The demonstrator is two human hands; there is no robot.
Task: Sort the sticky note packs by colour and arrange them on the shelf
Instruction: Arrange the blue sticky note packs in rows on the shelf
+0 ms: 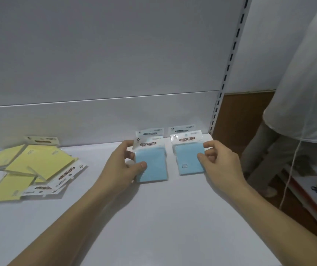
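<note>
Two blue sticky note packs lie side by side at the back right of the white shelf (153,217). My left hand (122,166) grips the left blue pack (153,166) by its left edge, thumb on top. My right hand (220,160) pinches the right edge of the right blue pack (189,160). Each seems to rest on another pack whose white header shows behind it. A loose heap of yellow sticky note packs (36,162) lies at the shelf's left, overlapping at different angles.
The shelf's white back panel (106,64) rises behind the packs, with a slotted upright (225,83) at the right end. Another person in a white shirt (303,83) stands to the right by a lower shelf (307,191) with small items.
</note>
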